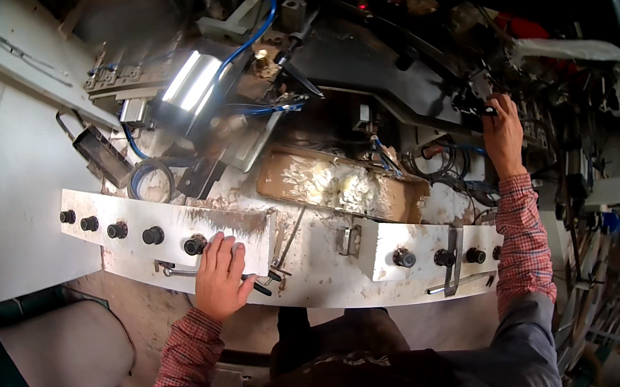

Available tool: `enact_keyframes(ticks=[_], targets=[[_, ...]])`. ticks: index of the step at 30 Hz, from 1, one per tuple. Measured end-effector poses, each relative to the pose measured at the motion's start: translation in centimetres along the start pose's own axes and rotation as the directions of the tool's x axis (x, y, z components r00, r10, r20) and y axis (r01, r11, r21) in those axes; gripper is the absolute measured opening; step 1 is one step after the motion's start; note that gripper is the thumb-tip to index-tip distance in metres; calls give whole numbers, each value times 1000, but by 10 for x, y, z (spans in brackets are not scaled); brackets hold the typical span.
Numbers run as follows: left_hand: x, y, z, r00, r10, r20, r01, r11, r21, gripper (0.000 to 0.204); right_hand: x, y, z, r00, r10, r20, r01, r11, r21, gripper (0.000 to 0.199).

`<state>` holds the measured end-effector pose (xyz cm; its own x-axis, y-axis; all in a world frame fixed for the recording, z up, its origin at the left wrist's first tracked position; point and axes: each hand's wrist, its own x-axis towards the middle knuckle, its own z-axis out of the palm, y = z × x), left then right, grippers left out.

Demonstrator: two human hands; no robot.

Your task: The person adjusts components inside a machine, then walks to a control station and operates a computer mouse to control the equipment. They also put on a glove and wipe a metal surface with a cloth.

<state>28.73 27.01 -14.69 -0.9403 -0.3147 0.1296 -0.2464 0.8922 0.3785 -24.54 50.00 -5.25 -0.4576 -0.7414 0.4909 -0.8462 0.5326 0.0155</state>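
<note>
the work looks to be under way at the machine: both hands are on or at it, and whitish scraps (332, 182) lie in the brown tray (267, 186) between them, which suggests some material has already been through. how much is left, i cannot judge from this view; nothing marks a finish.

the right hand (505, 134) is at the small black fitting (486, 110) beside the right end of the dark machine plate (426, 88). its grip is bent, fingers curled toward the fitting; whether they close around it or only press on it, i cannot tell.

the left hand (219, 281) lies on the white knob panel (245, 243), just beside a black knob (194, 245). its grip is loose, fingers extended and slightly apart, with nothing seen held in it.
</note>
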Motion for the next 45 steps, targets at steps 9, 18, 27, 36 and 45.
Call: enact_keyframes(ticks=[9, 18, 27, 36, 45], targets=[[8, -17, 2, 998, 22, 60, -20, 999, -24, 65, 15, -29, 22, 997, 54, -53, -54, 999, -1, 17], [12, -34, 29, 987, 69, -143, -74, 997, -26, 61, -6, -9, 17, 999, -29, -38, 20, 980, -197, 25], [18, -47, 17, 983, 95, -158, -111, 989, -102, 60, -13, -8, 36, 991, 123, -52, -130, 974, -185, 37], [12, -55, 37, 948, 224, -227, -232, 973, -9, 37, -10, -26, 26, 988, 157, 10, -139, 904, -404, 36], [14, -65, 33, 917, 313, -249, -319, 948, 17, 21, -10, -16, 21, 951, 272, 145, -134, 788, -601, 42]])
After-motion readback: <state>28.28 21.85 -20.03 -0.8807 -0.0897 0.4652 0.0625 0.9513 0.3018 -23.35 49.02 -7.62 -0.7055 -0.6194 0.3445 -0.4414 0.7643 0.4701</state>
